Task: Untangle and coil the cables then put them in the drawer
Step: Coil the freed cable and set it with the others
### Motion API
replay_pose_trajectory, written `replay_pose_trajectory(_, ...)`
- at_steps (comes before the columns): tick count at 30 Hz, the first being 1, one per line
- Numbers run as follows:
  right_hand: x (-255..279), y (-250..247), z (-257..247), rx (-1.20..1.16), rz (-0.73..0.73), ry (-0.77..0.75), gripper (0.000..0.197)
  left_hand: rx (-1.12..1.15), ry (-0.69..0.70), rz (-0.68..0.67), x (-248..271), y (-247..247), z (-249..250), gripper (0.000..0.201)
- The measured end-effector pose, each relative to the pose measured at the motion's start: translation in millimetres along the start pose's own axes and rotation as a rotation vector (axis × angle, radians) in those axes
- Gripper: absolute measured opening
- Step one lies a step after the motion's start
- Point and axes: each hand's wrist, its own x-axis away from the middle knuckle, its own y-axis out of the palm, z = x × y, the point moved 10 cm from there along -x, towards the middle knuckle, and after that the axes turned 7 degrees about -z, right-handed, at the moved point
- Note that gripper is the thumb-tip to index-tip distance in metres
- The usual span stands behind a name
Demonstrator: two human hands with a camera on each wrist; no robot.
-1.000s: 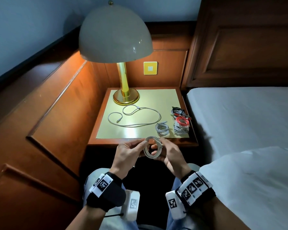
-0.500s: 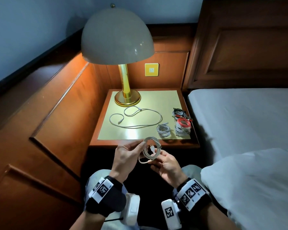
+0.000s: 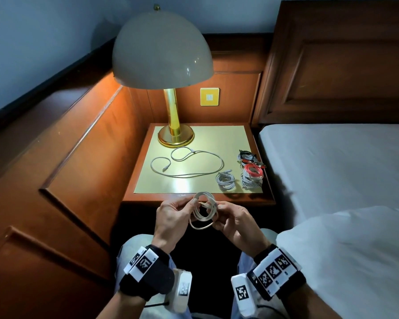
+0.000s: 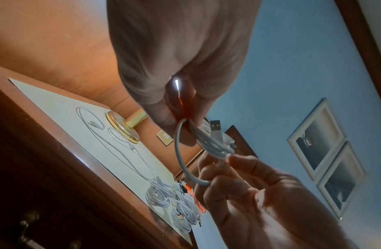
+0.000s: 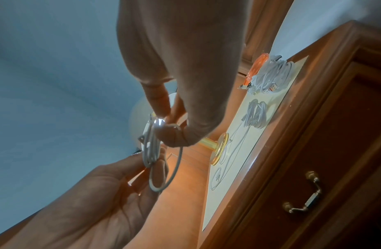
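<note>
Both hands hold a small white cable coil (image 3: 204,209) in front of the nightstand (image 3: 194,198), above the lap. My left hand (image 3: 192,202) pinches its left side between thumb and forefinger. My right hand (image 3: 217,211) pinches the right side, and one loose loop hangs below. The left wrist view shows the coil (image 4: 206,143) with its USB plug (image 4: 216,128) sticking up beside the left hand's fingertips (image 4: 164,118). The right wrist view shows the right hand's fingers (image 5: 162,107) on the coil (image 5: 151,151). The drawer handle (image 5: 302,192) is on the shut drawer front.
On the nightstand top lie a long uncoiled white cable (image 3: 187,162), one small white coil (image 3: 225,181) and a pile of red, white and black coils (image 3: 251,172). A brass lamp (image 3: 175,137) stands at the back. The bed (image 3: 332,169) is to the right.
One loop has slipped out and now hangs below the coil. My right hand's fingers have shifted from around the coil to pinch its right side. Both hands stay before the nightstand.
</note>
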Motion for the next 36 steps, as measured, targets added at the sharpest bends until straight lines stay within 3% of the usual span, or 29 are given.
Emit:
replay_pose_trajectory(2,-1,5,-4,0.044,-0.023,-0.025,0.022,-0.028,0.011,0.017,1,-1,3,0.013)
replay_pose_trajectory(7,3,3,-10,0.113,0.008,-0.1,0.049,-0.104,0.029,0.02,5,1,8,0.01)
replay_pose_trajectory(11,7,8,-27,0.519,0.01,-0.203,0.032,-0.142,0.042,0.017,7,3,12,0.01)
replay_pose_trajectory(13,5,6,-34,0.72,0.058,-0.253,0.033,-0.158,0.051,0.011,8,6,13,0.011)
replay_pose_trajectory(22,14,20,-57,1.148,0.23,-0.473,0.015,-0.212,0.055,0.003,6,13,10,0.01)
replay_pose_trajectory(27,19,28,-70,1.094,0.233,-0.493,0.008,-0.266,0.025,-0.022,4,16,0,0.017)
replay_pose_trajectory(31,24,31,-78,0.831,0.164,-0.492,0.012,-0.25,0.004,-0.008,4,14,-6,0.015)
replay_pose_trajectory(36,29,11,-74,0.598,0.216,-0.439,0.006,-0.239,-0.028,-0.006,3,5,-17,0.017)
